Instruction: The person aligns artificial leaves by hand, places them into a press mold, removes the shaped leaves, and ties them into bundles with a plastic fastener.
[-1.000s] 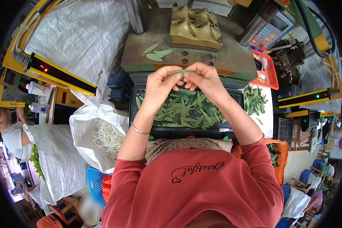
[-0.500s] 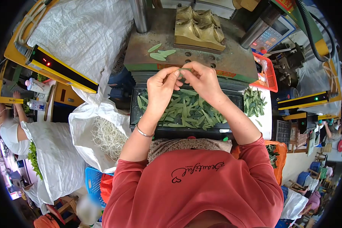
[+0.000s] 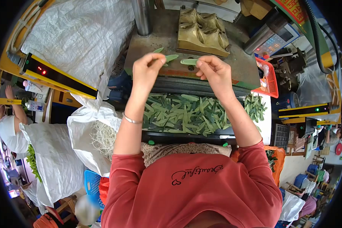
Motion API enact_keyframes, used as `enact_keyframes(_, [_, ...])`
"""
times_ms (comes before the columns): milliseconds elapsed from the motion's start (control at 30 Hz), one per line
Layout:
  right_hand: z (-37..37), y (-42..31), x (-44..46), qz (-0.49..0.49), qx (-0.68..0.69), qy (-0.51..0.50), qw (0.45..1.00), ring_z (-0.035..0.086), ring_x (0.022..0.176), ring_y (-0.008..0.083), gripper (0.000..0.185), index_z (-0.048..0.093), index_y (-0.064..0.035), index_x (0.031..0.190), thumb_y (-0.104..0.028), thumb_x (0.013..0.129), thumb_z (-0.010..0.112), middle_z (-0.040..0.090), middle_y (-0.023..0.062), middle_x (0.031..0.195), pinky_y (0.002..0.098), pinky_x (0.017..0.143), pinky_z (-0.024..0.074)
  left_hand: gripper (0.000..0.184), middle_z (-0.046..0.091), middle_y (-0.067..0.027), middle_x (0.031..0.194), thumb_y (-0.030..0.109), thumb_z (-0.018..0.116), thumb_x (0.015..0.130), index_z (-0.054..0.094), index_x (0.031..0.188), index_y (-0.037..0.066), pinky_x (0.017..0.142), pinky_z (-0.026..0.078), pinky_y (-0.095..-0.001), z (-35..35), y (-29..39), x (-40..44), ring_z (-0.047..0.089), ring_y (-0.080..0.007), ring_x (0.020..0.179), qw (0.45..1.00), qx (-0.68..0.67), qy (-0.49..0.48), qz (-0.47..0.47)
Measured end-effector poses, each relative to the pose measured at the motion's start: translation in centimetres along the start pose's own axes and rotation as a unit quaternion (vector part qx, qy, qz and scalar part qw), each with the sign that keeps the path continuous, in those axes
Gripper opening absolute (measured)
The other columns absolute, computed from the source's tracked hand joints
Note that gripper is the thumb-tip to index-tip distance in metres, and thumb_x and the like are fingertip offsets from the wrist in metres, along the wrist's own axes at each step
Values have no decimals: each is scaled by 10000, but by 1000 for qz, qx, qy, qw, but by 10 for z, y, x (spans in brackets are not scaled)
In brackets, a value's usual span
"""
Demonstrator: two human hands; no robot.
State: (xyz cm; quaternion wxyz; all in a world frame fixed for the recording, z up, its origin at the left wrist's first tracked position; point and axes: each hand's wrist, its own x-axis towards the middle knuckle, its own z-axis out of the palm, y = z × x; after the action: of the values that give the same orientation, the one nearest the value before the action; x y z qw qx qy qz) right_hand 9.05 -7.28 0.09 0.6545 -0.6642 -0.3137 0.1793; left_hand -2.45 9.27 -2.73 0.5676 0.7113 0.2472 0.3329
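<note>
Between the thumb and fingers of my right hand (image 3: 215,74) is a flat, pointed green leaf (image 3: 189,61), its free end toward the left. My left hand (image 3: 147,68) is closed in a pinch at the end of another green leaf (image 3: 172,57), above the front of the metal press bed (image 3: 140,51). More leaf (image 3: 158,49) shows just behind the left fingers, partly hidden by them. Below both hands, a dark tray (image 3: 171,135) holds many similar loose leaves (image 3: 186,114).
A brass-coloured mould (image 3: 203,36) stands on the press bed, between metal posts. More leaves (image 3: 255,108) lie on a white surface at right, near a red basket (image 3: 269,78). At left, a white sack (image 3: 78,127) holds pale strands. Yellow-black sensor bars (image 3: 60,78) flank the press.
My hands were together over the tray's back edge; now they are apart and farther forward over the press bed. The left has moved left and the right slightly right. The view has shifted slightly.
</note>
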Motion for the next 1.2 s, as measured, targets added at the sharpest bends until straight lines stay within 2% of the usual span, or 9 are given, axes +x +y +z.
enact_keyframes(33, [-2, 1, 4, 21, 12, -6, 1000, 563, 587, 80, 70, 635, 1, 870, -49, 840, 597, 605, 21, 703, 173, 533, 445, 141, 643, -37, 767, 62, 638, 780, 664, 906, 5, 541, 433, -226, -2, -8, 14, 555, -102, 604, 995, 83, -8, 56])
enact_keyframes(200, [-4, 10, 6, 56, 29, -21, 998, 556, 604, 75, 89, 630, 9, 908, -48, 845, 605, 611, 29, 720, 180, 538, 438, 208, 641, -36, 834, 81, 653, 766, 657, 962, 9, 582, 433, -248, -1, -27, 60, 536, -114, 628, 974, 213, -63, 49])
enact_keyframes(400, [-5, 13, 9, 71, 37, -13, 997, 553, 601, 75, 89, 631, 6, 905, -54, 843, 607, 606, 31, 708, 180, 541, 437, 249, 633, -54, 897, 103, 664, 776, 652, 1006, 11, 612, 443, -248, 2, -16, 54, 552, -122, 679, 928, 356, -23, 106])
enact_keyframes(533, [-4, 12, 7, 66, 31, -20, 997, 546, 569, 69, 80, 629, 1, 891, -53, 840, 598, 594, 20, 685, 176, 522, 436, 215, 632, -76, 896, 117, 660, 798, 649, 980, 3, 608, 462, -238, 7, 26, 12, 574, -122, 701, 994, 61, -50, 80])
enact_keyframes(600, [1, 11, 2, 56, 24, -37, 997, 542, 570, 72, 82, 629, 4, 889, -55, 838, 602, 594, 21, 684, 179, 522, 436, 175, 637, -74, 840, 91, 627, 845, 640, 986, -12, 606, 477, -201, 21, 37, -16, 578, -115, 692, 986, -101, -134, -11])
enact_keyframes(733, [5, 2, -12, 24, -6, -79, 997, 528, 574, 79, 91, 627, 13, 882, -61, 831, 612, 595, 25, 678, 187, 519, 436, 145, 635, -81, 771, 69, 614, 854, 630, 966, -21, 560, 467, -182, 31, 25, -38, 570, -102, 637, 984, -127, -118, -43])
enact_keyframes(900, [2, -19, -23, -65, -63, -15, 996, 524, 619, 86, 110, 628, 22, 862, -84, 834, 615, 606, 40, 703, 199, 534, 441, 100, 617, -68, 710, 33, 576, 860, 620, 908, -43, 514, 461, -185, 30, 31, -56, 568, -101, 576, 980, -175, -72, -69])
enact_keyframes(1067, [-13, -31, -17, -110, -124, -107, 980, 559, 730, 112, 97, 635, 9, 892, -69, 855, 590, 627, 41, 837, 223, 658, 453, 103, 612, -73, 701, 41, 570, 867, 616, 889, -48, 495, 451, -187, 27, 39, -64, 566, -101, 563, 971, -205, -107, -65])
enact_keyframes(1200, [-16, -40, 4, -295, -286, -99, 906, 560, 791, 144, 91, 645, 1, 847, -83, 819, 624, 642, 53, 865, 257, 727, 442, 126, 608, -74, 689, 77, 568, 883, 621, 879, -38, 470, 428, -183, 29, 31, -64, 551, -96, 532, 969, -229, -90, -27])
